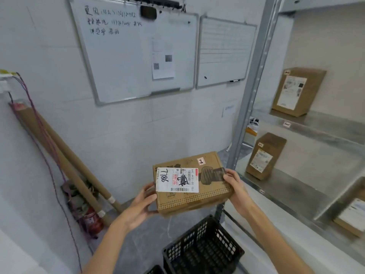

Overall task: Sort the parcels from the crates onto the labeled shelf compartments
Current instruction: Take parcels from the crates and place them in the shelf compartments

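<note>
Room: white wall w/ two whiteboards; big whiteboard (136, 54) has handwriting at top + a paper sheet (163, 65) stuck on it, small whiteboard (225, 52) just right of it, ruled lines, marker on its ledge.
Left side: cardboard tubes (65, 153) leaning vs wall, purple cables hanging beside them, red object on floor near tube ends, blurred.
Shelf: grey metal shelf unit (308, 123) at right, perforated upright, small tags on the front edges; text too small to read.
Upper shelf box: brown box (298, 91) standing upright on upper level, white label facing out.
Middle shelf box: brown box (265, 156) upright on level below, labelled, well apart from the held one.
Lower shelf box: part of another labelled box (351, 218) at right edge, cut off by frame.
Parcel: flat brown parcel (192, 183) held in air left of shelf upright, above crate; not on any shelf. White shipping label (177, 179) on top w/ barcode + handwritten "7786", small square sticker near far corner.
Left hand: left hand (141, 204) wrapped on parcel's left end, fingers under, thumb at the side.
Right hand: right hand (235, 186) gripping right end, thumb on top, fingers under.
Crate: black plastic lattice crate (203, 248) on floor below parcel, looks empty inside; corner of 2nd crate (156, 270) at bottom edge.
</note>
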